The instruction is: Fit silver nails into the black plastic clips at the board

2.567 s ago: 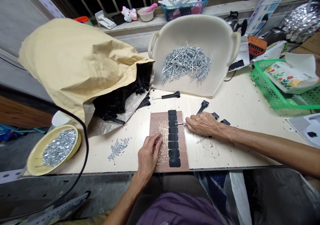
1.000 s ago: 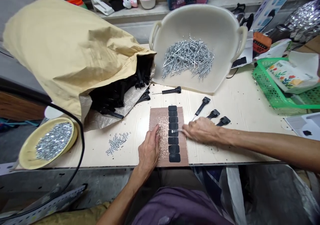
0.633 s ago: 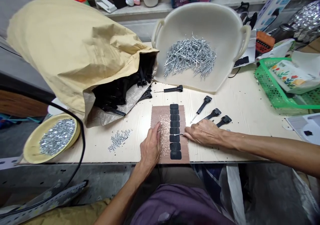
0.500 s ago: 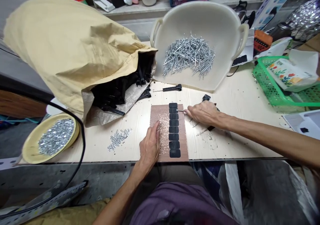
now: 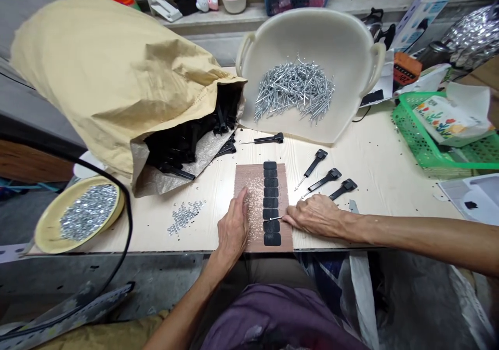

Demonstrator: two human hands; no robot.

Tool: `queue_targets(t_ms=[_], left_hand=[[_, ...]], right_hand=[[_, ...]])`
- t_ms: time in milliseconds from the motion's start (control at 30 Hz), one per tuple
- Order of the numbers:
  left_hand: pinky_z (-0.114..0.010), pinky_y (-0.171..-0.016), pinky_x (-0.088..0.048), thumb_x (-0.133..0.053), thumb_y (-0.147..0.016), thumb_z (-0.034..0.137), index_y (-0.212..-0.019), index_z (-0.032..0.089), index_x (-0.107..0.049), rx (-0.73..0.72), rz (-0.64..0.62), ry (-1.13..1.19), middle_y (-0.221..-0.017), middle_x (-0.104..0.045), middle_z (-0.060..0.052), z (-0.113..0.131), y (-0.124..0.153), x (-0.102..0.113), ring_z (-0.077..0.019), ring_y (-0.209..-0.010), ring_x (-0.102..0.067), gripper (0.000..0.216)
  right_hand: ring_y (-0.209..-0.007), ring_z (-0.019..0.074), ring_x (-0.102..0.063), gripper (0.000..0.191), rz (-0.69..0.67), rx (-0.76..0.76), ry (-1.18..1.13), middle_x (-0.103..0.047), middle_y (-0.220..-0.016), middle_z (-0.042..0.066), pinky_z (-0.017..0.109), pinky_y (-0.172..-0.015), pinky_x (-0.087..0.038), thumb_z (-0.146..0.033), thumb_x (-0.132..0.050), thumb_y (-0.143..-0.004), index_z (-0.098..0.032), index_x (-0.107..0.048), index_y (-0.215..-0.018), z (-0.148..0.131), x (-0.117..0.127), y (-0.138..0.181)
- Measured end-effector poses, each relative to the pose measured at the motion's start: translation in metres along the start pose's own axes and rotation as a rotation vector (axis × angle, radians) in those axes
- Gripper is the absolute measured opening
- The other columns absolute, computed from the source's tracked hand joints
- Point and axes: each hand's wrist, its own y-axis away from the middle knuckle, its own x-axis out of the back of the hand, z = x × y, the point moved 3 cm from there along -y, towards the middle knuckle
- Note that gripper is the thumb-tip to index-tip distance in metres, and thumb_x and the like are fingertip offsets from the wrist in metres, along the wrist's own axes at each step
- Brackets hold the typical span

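A brown board (image 5: pixel 245 184) lies at the table's front edge with a column of several black pads (image 5: pixel 270 202) and a scatter of tiny silver bits on it. My left hand (image 5: pixel 233 229) rests on the board's left side, fingers together and curled over the bits. My right hand (image 5: pixel 315 218) pinches a thin metal pin (image 5: pixel 276 218) whose tip points at one of the lower pads. Three black-handled pins (image 5: pixel 325 178) lie on the table just beyond my right hand.
A cream tub (image 5: pixel 312 69) full of silver nails leans at the back. A tan sack (image 5: pixel 113 85) spills black parts at left. A yellow dish (image 5: pixel 74 220) of silver bits sits front left, a small pile of bits (image 5: pixel 185 216) nearby, a green basket (image 5: pixel 436 137) right.
My right hand went from a lower pad up to the column's top pad, then back down toward me to a lower pad. My left hand stayed on the board.
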Motion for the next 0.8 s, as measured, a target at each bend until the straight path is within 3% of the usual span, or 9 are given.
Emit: queue_targets(t_ms=[133,300,400,533,667,800], left_hand=[[-0.025,-0.068,-0.05,-0.034,-0.096,0.021,-0.137,0.018,-0.037,-0.004,-0.008,-0.011,-0.115,-0.061,-0.01,-0.002,0.0,-0.003,-0.0178,-0.093,-0.062,0.041],[-0.026,-0.072,-0.05,-0.033,-0.097,0.023,-0.136,0.018,-0.039,0.002,-0.024,0.031,-0.113,-0.061,-0.01,-0.002,0.001,-0.002,-0.0174,-0.095,-0.061,0.04],[-0.027,-0.079,-0.049,-0.034,-0.097,0.025,-0.128,0.018,-0.048,-0.029,-0.038,0.183,-0.105,-0.061,-0.009,0.003,0.004,0.004,-0.0162,-0.096,-0.06,0.035],[-0.029,-0.084,-0.047,-0.036,-0.096,0.029,-0.117,0.019,-0.059,0.001,-0.059,0.49,-0.099,-0.061,-0.008,0.014,0.007,0.013,-0.0164,-0.095,-0.058,0.033],[-0.025,-0.065,-0.045,-0.041,-0.094,0.038,-0.113,0.017,-0.064,0.153,-0.218,0.811,-0.083,-0.06,-0.005,0.022,0.003,0.017,-0.0128,-0.07,-0.055,0.037],[-0.021,-0.046,-0.03,-0.047,-0.09,0.044,-0.113,0.016,-0.065,0.308,-0.387,1.155,-0.078,-0.057,-0.002,0.029,-0.001,0.023,-0.0041,-0.047,-0.035,0.04]], right_hand=[[-0.046,0.0193,-0.057,0.047,0.041,-0.023,0.043,-0.066,-0.059,0.011,0.03,-0.046,-0.015,-0.04,-0.028,-0.098,-0.015,-0.059,-0.073,-0.013,-0.003,0.009],[-0.049,0.02,-0.06,0.048,-0.046,-0.062,-0.04,-0.068,-0.063,0.01,0.028,-0.048,-0.018,-0.042,-0.025,-0.099,-0.016,-0.059,-0.076,-0.01,-0.005,0.007],[-0.053,0.0189,-0.059,0.047,-0.116,-0.101,-0.116,-0.068,-0.067,0.011,0.028,-0.05,-0.02,-0.041,-0.024,-0.099,-0.016,-0.061,-0.083,-0.008,-0.002,0.01],[-0.062,0.0179,-0.056,0.029,-0.099,0.043,-0.206,-0.067,-0.081,0.011,0.029,-0.054,-0.023,-0.022,-0.029,-0.096,-0.016,-0.056,-0.101,-0.011,0.008,0.015],[-0.064,0.0154,-0.05,0.032,-0.068,0.11,-0.382,-0.064,-0.085,0.011,0.029,-0.055,-0.024,-0.022,-0.023,-0.097,-0.015,-0.054,-0.095,-0.012,0.017,0.014],[-0.054,0.0108,-0.038,0.044,-0.067,0.049,-0.638,-0.053,-0.067,0.001,0.026,-0.054,-0.023,-0.033,-0.014,-0.099,-0.018,-0.047,-0.075,-0.012,0.018,0.009]])
